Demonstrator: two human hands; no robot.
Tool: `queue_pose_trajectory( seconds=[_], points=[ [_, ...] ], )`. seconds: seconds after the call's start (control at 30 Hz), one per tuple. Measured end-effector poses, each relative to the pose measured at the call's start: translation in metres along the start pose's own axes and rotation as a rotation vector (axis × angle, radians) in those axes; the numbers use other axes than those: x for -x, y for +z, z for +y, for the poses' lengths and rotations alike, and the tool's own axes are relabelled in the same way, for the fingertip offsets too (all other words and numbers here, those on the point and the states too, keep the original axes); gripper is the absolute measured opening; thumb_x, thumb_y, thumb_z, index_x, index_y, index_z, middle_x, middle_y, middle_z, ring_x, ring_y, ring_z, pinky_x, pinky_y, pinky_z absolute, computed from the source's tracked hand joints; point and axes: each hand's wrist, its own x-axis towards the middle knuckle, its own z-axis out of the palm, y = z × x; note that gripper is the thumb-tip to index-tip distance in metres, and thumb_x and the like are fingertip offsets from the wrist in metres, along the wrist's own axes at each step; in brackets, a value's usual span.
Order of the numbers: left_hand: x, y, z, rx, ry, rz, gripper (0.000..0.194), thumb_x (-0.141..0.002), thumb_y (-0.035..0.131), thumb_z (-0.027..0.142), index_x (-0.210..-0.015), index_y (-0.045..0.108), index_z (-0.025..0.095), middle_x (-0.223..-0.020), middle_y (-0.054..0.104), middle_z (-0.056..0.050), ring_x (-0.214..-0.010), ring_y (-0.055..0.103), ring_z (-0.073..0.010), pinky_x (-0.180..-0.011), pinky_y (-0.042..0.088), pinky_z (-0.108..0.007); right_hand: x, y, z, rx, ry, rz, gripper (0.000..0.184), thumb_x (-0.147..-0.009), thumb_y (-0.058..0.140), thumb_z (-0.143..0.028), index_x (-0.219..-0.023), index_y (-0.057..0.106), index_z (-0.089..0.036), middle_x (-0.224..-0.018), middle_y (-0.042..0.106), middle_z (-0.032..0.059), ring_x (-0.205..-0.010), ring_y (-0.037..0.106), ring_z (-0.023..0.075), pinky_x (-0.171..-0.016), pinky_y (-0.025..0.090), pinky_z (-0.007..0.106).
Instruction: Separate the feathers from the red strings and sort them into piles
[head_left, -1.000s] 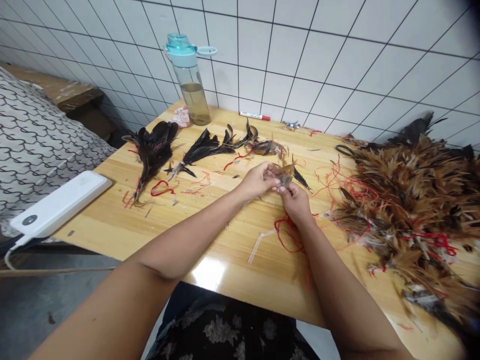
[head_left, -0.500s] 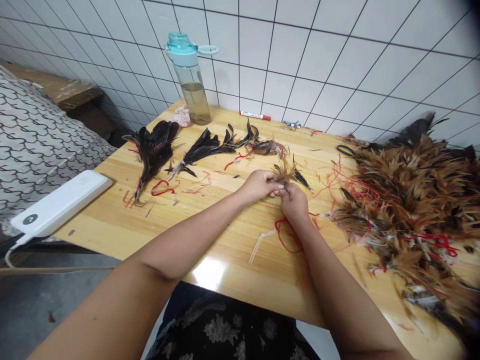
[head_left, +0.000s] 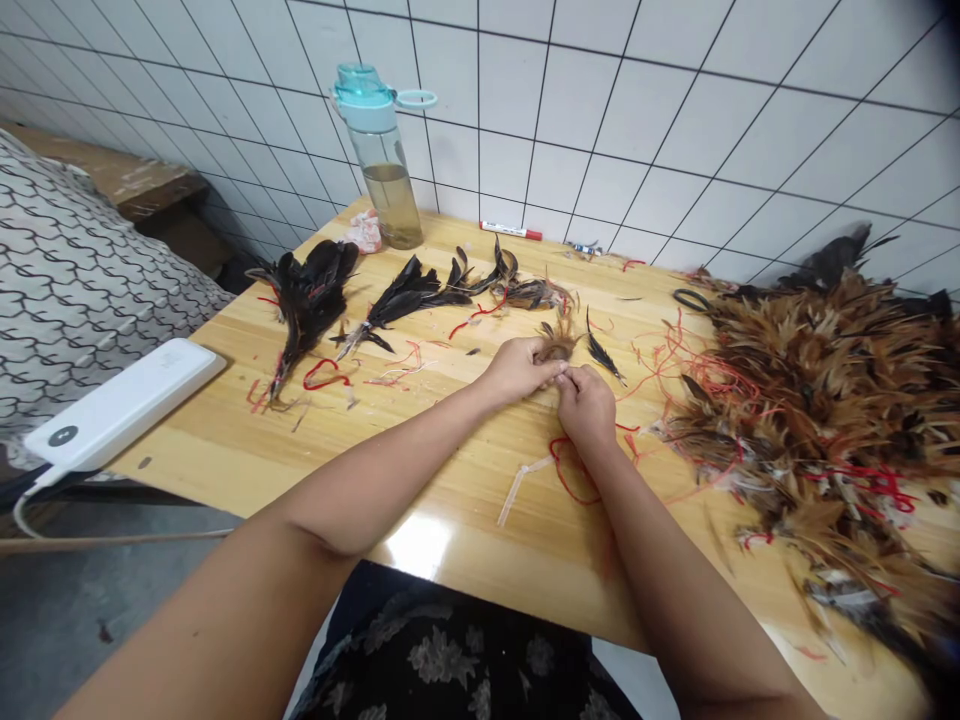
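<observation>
My left hand [head_left: 523, 370] is closed around a small bunch of brown feathers [head_left: 557, 345], whose tips stick out above the fingers. Touching it at the fingertips is my right hand [head_left: 587, 403], pinched at the base of the bunch; what lies between its fingers is too small to make out. Just beyond the hands lies a single dark feather [head_left: 602, 357]. Below the right wrist, red string [head_left: 568, 478] curls on the table beside a bent strip of clear plastic [head_left: 517, 492].
A large heap of brown feathers [head_left: 832, 370] covers the right side, with tangled red thread [head_left: 705, 370] next to it. Black feather bundles [head_left: 307, 295] lie at the left. Behind stand a water bottle [head_left: 386, 180] and a red marker [head_left: 510, 231]. A white power bank [head_left: 124, 405] sits at the left edge.
The fingers have shifted slightly around the bunch, and less of the brown feathers shows above the hands. My right hand has moved a little left. The table items stay put.
</observation>
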Motion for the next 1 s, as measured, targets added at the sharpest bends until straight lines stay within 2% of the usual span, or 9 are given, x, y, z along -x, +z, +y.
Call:
queue_pose_trajectory(
  seconds=[0.1, 0.2, 0.33, 0.4, 0.53, 0.7, 0.87, 1.0],
  points=[
    [-0.002, -0.005, 0.004, 0.194, -0.044, -0.019, 0.010, -0.074, 0.065, 0.016, -0.081, 0.060, 0.010, -0.056, 0.054, 0.003, -0.048, 0.047, -0.0051, -0.050, 0.039, -0.018, -0.001, 0.000, 0.003, -0.141, 0.008, 0.032, 0.024, -0.086, 0.049, -0.031, -0.086, 0.069, -0.018, -0.080, 0.063, 0.0076, -0.076, 0.057, 0.0214, -0.072, 0.044, 0.034],
    [-0.002, -0.008, 0.007, 0.226, -0.026, -0.052, 0.013, -0.073, 0.066, 0.014, -0.067, 0.055, 0.010, -0.054, 0.053, 0.002, -0.048, 0.047, -0.0045, -0.050, 0.038, -0.018, -0.003, 0.001, 0.008, -0.258, 0.057, 0.046, 0.025, -0.083, 0.053, -0.036, -0.088, 0.070, -0.018, -0.077, 0.064, 0.0059, -0.069, 0.056, 0.0191, -0.069, 0.045, 0.033],
    [-0.002, -0.010, 0.007, 0.199, -0.036, -0.114, 0.011, -0.071, 0.068, 0.017, -0.074, 0.060, 0.009, -0.057, 0.055, 0.002, -0.050, 0.047, -0.0051, -0.052, 0.038, -0.019, -0.005, 0.001, 0.013, -0.386, 0.075, -0.010, 0.023, -0.081, 0.056, -0.038, -0.081, 0.070, -0.019, -0.075, 0.066, 0.0044, -0.067, 0.057, 0.0178, -0.068, 0.045, 0.032],
    [-0.002, -0.010, 0.007, 0.161, -0.014, -0.125, 0.017, -0.068, 0.070, 0.018, -0.081, 0.064, 0.009, -0.064, 0.061, 0.001, -0.055, 0.051, -0.0066, -0.058, 0.041, -0.021, -0.007, 0.001, 0.014, -0.420, 0.066, -0.038, 0.021, -0.080, 0.058, -0.037, -0.079, 0.070, -0.020, -0.074, 0.066, 0.0035, -0.067, 0.057, 0.0176, -0.067, 0.045, 0.031],
    [-0.001, -0.009, 0.008, 0.062, 0.064, -0.097, 0.019, -0.064, 0.070, 0.017, -0.081, 0.068, 0.009, -0.076, 0.067, -0.002, -0.071, 0.058, -0.0113, -0.072, 0.044, -0.024, -0.008, 0.000, 0.016, -0.376, 0.040, -0.056, 0.016, -0.078, 0.059, -0.033, -0.074, 0.068, -0.021, -0.070, 0.062, 0.0020, -0.067, 0.056, 0.0172, -0.066, 0.044, 0.031],
    [-0.001, -0.005, 0.004, -0.042, 0.099, -0.056, 0.014, -0.066, 0.070, 0.021, -0.071, 0.066, 0.009, -0.066, 0.063, 0.000, -0.064, 0.053, -0.0098, -0.063, 0.040, -0.021, -0.008, 0.000, 0.016, -0.293, -0.029, -0.038, 0.017, -0.079, 0.055, -0.026, -0.065, 0.062, -0.021, -0.068, 0.057, 0.0021, -0.070, 0.055, 0.0177, -0.069, 0.043, 0.031],
    [-0.001, -0.001, -0.001, 0.075, 0.077, -0.072, 0.020, -0.068, 0.068, 0.023, -0.081, 0.066, 0.009, -0.071, 0.064, -0.001, -0.065, 0.054, -0.0093, -0.064, 0.041, -0.021, -0.007, -0.002, 0.014, -0.286, -0.067, -0.021, 0.020, -0.082, 0.049, -0.022, -0.066, 0.062, -0.021, -0.070, 0.058, 0.0032, -0.071, 0.056, 0.0184, -0.069, 0.043, 0.032],
    [0.001, 0.000, 0.002, 0.149, 0.038, -0.101, 0.021, -0.066, 0.071, 0.025, -0.077, 0.062, 0.009, -0.066, 0.061, 0.000, -0.060, 0.053, -0.0087, -0.060, 0.041, -0.021, -0.006, -0.001, 0.013, -0.262, -0.088, -0.014, 0.023, -0.083, 0.046, -0.021, -0.064, 0.059, -0.021, -0.070, 0.057, 0.0038, -0.071, 0.056, 0.0190, -0.069, 0.044, 0.033]
  ],
)
